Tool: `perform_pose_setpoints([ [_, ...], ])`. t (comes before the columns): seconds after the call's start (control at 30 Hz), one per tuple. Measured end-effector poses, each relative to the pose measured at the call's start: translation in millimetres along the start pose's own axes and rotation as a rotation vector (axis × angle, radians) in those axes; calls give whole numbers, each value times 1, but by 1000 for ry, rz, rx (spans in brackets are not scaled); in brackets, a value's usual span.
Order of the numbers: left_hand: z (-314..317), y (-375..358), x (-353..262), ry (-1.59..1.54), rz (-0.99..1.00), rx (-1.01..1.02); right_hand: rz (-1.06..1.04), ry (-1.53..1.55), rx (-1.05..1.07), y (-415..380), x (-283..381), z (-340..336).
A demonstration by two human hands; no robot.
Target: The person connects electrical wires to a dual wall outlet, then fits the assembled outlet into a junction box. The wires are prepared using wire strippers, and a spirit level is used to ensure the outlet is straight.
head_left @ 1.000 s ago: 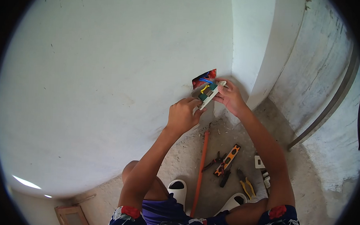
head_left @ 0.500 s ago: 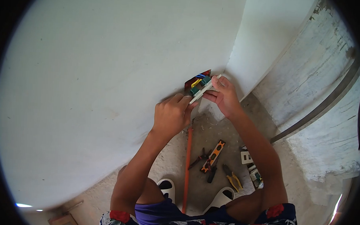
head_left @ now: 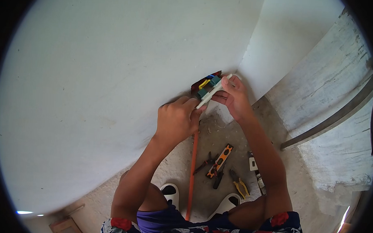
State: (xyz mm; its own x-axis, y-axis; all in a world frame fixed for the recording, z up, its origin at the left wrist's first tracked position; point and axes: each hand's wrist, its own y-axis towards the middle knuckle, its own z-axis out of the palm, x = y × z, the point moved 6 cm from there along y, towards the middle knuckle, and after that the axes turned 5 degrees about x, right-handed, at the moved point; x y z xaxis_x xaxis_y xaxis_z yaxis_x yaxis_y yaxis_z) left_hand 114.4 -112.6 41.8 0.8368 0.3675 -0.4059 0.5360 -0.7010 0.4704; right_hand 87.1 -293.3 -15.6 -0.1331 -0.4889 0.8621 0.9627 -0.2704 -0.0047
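Note:
A white outlet plate (head_left: 212, 94) with green modules on its back is tilted in front of a wall box (head_left: 197, 87) with a reddish inside. Yellow wires (head_left: 204, 84) and blue wires run between the box and the modules. My left hand (head_left: 177, 118) pinches the plate's lower left end, its fingertips partly hidden behind it. My right hand (head_left: 235, 97) grips the upper right end, thumb on the face side and fingers bent around the edge.
On the floor lie an orange level (head_left: 220, 161), dark-handled pliers (head_left: 205, 163), yellow-handled pliers (head_left: 241, 186) and another white plate (head_left: 252, 163). An orange conduit (head_left: 191, 178) runs up beside my left foot. A curved dark strip (head_left: 330, 121) leans at the right.
The view has shifted slightly. Both hands keep hold of the outlet plate, and its tilt looks almost the same. My right forearm covers more of the items on the floor at right.

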Motion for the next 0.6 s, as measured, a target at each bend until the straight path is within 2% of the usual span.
perform_pose_setpoints([
  [0.07, -2, -1, 3, -12, -59, -58, 4, -49, -48, 0, 1, 1],
  [0.27, -5, 2, 6, 56, -211, -11, -12, -214, -118, 1, 8, 1],
  [0.6, 0, 9, 4, 194, -227, -19, -24, -204, -206, 0, 8, -2],
])
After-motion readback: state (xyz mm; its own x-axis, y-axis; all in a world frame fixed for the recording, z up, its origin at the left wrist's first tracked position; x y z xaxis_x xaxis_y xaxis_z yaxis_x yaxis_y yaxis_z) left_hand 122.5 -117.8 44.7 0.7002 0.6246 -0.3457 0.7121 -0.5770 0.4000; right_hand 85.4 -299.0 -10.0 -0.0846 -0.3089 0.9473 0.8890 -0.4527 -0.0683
